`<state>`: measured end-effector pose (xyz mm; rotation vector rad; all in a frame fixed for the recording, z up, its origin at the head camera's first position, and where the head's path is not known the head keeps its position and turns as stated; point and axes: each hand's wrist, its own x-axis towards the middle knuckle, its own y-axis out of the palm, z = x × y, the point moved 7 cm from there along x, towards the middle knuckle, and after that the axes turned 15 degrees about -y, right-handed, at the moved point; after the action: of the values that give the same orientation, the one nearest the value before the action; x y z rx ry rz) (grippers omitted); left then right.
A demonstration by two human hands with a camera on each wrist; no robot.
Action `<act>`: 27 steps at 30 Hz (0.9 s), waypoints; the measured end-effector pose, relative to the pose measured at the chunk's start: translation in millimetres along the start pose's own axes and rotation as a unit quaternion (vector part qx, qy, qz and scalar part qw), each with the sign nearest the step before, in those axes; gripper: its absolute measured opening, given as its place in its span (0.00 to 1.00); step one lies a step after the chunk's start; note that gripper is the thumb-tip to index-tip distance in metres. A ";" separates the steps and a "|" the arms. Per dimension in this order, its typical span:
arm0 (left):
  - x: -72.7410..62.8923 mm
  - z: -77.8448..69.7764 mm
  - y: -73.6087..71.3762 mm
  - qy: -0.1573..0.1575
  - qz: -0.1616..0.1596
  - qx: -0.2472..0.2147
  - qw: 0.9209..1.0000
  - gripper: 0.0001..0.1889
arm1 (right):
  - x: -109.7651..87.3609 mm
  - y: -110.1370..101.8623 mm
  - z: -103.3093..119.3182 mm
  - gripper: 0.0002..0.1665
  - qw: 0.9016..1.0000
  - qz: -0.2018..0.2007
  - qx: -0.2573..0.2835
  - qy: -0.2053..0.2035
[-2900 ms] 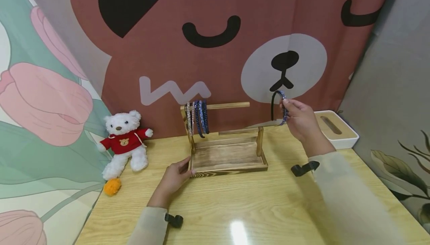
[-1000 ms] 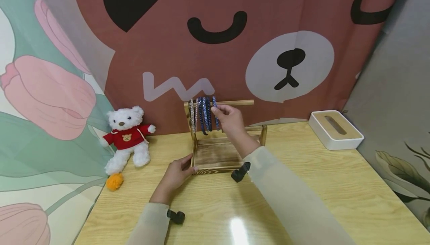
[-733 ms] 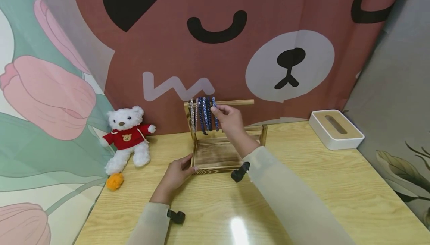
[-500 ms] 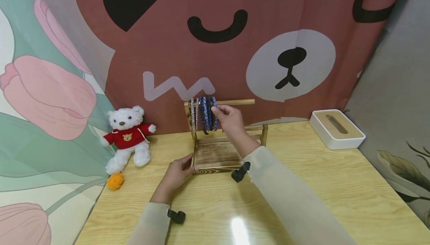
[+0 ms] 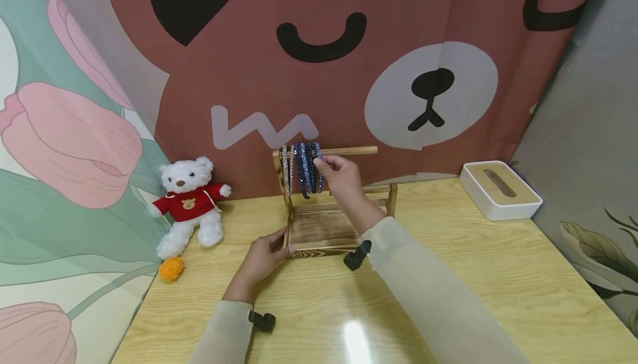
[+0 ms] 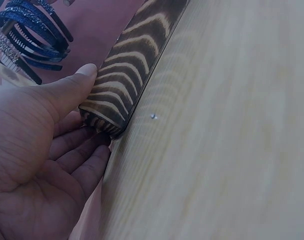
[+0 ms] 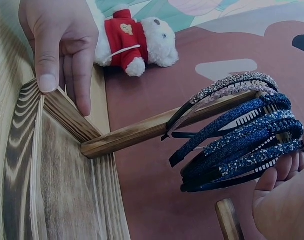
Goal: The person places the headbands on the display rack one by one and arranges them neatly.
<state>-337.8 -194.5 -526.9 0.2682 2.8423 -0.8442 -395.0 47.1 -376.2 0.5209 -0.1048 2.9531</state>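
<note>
A wooden stand (image 5: pixel 334 230) with a shallow tray base and an upper bar (image 5: pixel 351 150) stands on the table. Several glittery headbands hang on the bar: silver and pink ones (image 5: pixel 286 173) by the post, blue ones (image 5: pixel 304 171) beside them. My right hand (image 5: pixel 343 180) pinches the outermost blue sparkly headband (image 7: pixel 252 162), which hangs over the bar against the others. At the tray's front left corner, my left hand (image 5: pixel 261 261) holds the stand, thumb on the front edge and fingers along the side. In the left wrist view the dark-grained corner (image 6: pixel 124 75) lies between thumb and fingers.
A white teddy bear (image 5: pixel 186 203) in a red top sits left of the stand, with an orange pompom (image 5: pixel 171 269) at its foot. A white box with a slotted wooden lid (image 5: pixel 500 192) stands at the right. A printed curtain (image 5: pixel 239 76) hangs behind the table.
My right hand has brought the blue headband from the right, over the bar, then slid it left until it meets the other blue ones. My left hand has stayed at the stand's corner.
</note>
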 end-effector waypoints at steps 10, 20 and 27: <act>0.4 0.1 2.5 -0.008 0.005 0.004 1.000 0.36 | -7.4 -11.6 -2.9 0.23 1.000 -0.003 0.026 0.002; 1.8 3.4 -2.8 -0.011 -0.001 0.014 1.000 0.37 | -41.3 -40.2 -12.8 0.22 0.999 0.039 0.008 0.003; 0.4 9.2 -7.7 -0.017 -0.002 0.012 1.000 0.38 | -69.3 -75.7 -25.8 0.25 0.997 0.074 -0.034 -0.014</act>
<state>-338.8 -205.8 -530.6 0.2478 2.8040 -0.8754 -327.8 115.5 -421.0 0.5675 -0.2575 3.0722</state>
